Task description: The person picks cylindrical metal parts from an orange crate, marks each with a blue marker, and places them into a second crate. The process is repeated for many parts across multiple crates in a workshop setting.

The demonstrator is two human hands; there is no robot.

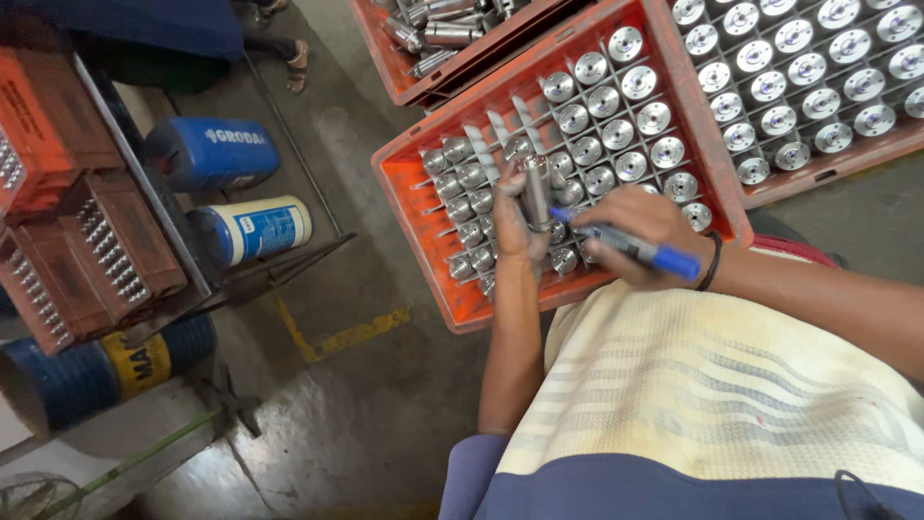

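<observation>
1. Nearest: a cream striped cloth [712,385] on the lap, butting the near rim of the orange crate [423,241]. Bare concrete floor [385,424] lies open left of the crate.
2. Left hand [515,226], over the crate's near rows, is wrapped around an upright steel cylinder part [535,191].
3. Right hand [643,229], just right of it, pinches a blue marker pen [635,248], tip against the part.
4. The crate's white dividers hold steel cylinder parts [616,130], one per cell, upright; some near-left cells stand unfilled.
5. Beyond the crate's right wall, a second orange crate [818,169] of like parts; past its far corner, a third crate [452,58] with parts lying loose.
6. Well left of the crate: blue drums [217,154] and stacked crates [87,250].
</observation>
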